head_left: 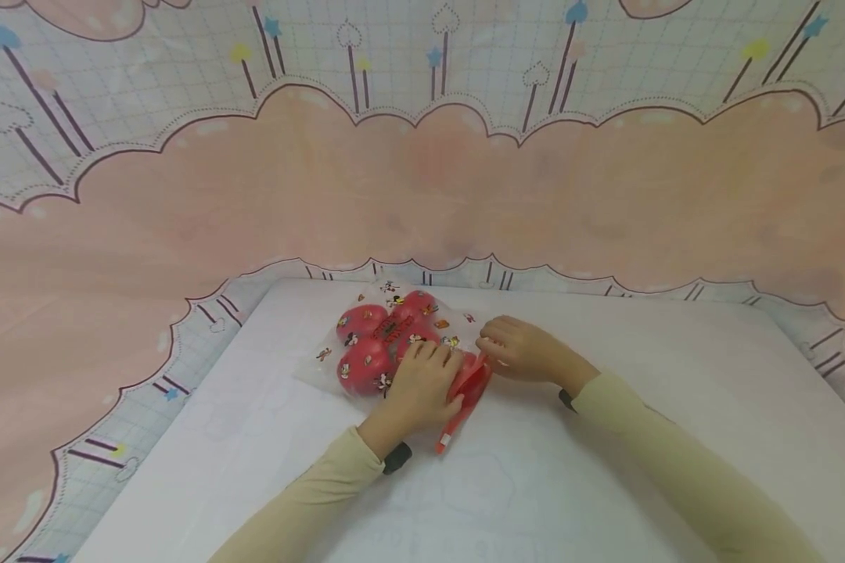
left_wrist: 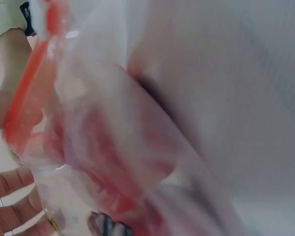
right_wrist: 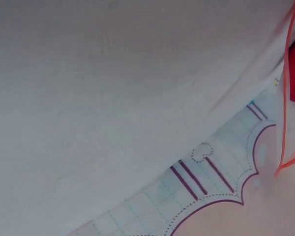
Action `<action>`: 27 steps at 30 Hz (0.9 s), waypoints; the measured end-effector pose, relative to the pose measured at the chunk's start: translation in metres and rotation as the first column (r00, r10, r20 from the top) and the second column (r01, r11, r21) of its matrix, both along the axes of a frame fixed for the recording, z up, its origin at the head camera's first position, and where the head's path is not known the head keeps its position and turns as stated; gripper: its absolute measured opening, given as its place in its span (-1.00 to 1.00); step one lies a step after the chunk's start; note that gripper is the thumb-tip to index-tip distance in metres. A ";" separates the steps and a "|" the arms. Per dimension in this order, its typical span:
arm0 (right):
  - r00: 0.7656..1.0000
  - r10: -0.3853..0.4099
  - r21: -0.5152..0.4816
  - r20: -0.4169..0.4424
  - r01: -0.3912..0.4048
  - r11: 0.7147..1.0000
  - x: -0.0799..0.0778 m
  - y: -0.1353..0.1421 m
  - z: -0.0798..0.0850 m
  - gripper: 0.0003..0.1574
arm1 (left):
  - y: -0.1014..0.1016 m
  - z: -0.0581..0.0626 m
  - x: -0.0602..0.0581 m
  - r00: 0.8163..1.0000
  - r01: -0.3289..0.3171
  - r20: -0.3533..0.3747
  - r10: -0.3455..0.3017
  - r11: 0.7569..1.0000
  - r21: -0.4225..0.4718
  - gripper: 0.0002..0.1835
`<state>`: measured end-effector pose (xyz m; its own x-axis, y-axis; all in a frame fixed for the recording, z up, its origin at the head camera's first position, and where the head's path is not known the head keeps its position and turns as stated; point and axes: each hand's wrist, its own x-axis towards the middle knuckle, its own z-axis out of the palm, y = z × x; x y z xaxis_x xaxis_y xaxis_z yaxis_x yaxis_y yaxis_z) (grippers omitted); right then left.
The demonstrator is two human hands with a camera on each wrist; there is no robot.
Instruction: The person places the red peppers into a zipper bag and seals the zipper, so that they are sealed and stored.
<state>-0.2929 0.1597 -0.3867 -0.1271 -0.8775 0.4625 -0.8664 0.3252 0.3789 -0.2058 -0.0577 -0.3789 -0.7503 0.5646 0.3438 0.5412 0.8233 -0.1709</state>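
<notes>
A clear zip bag [head_left: 331,367] with cartoon prints lies on the white table in the head view, holding several round red things [head_left: 362,367]. Its red zip edge [head_left: 458,426] is on the right side, where the mouth gapes. Over the bag's near right part, my left hand [head_left: 418,391] grips it with bent fingers, the thumb beside the red edge. At the far end of that edge, my right hand [head_left: 517,348] pinches the bag with curled fingers. The left wrist view shows the red zip strip [left_wrist: 27,93] close up, with right-hand fingers [left_wrist: 12,206] beyond it.
The white table [head_left: 641,469] extends around the bag on all sides. Behind it hangs a pink and white patterned cloth [head_left: 429,195]. In the right wrist view, the table's edge meets that cloth, with part of the red zip edge [right_wrist: 286,98] at the right.
</notes>
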 end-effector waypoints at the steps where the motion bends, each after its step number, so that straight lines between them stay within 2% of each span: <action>1: 1.000 0.022 0.008 0.001 -0.022 1.000 0.001 0.000 -0.001 -0.49 | 0.001 -0.001 0.001 1.000 -0.009 0.004 0.009 1.000 -0.012 -0.40; 5: 0.997 0.075 0.009 -0.001 -0.075 0.997 0.005 0.000 -0.003 -0.45 | 0.002 -0.003 0.002 1.000 -0.020 -0.010 0.019 1.000 -0.016 -0.45; 10: 0.994 0.103 0.016 -0.034 -0.103 0.995 0.007 -0.004 -0.005 -0.46 | 0.002 -0.008 -0.002 0.997 0.045 -0.062 -0.043 0.999 0.024 -0.54; 13: 0.991 0.110 0.011 -0.070 -0.109 0.994 0.007 -0.006 -0.005 -0.54 | 0.002 -0.010 -0.006 0.994 0.084 -0.074 -0.081 0.996 0.038 -0.57; 18: 0.989 0.123 0.037 -0.082 -0.121 0.992 0.008 -0.008 -0.005 -0.65 | 0.000 -0.012 -0.010 0.989 0.124 -0.080 -0.122 0.992 0.020 -0.65; 21: 0.990 0.124 0.086 -0.069 -0.118 0.989 0.009 -0.008 -0.005 -0.63 | -0.002 -0.013 -0.012 0.986 0.146 -0.076 -0.146 0.989 -0.004 -0.72; 27: 0.997 0.059 0.179 -0.058 -0.048 0.983 0.015 -0.010 -0.005 -0.62 | -0.004 -0.010 -0.014 0.983 0.172 -0.057 -0.176 0.983 -0.063 -0.79</action>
<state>-0.2778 0.1493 -0.3913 -0.0530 -0.9510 0.3046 -0.8534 0.2016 0.4808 -0.2201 -0.0622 -0.3891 -0.6171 0.7050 0.3495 0.6625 0.7052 -0.2528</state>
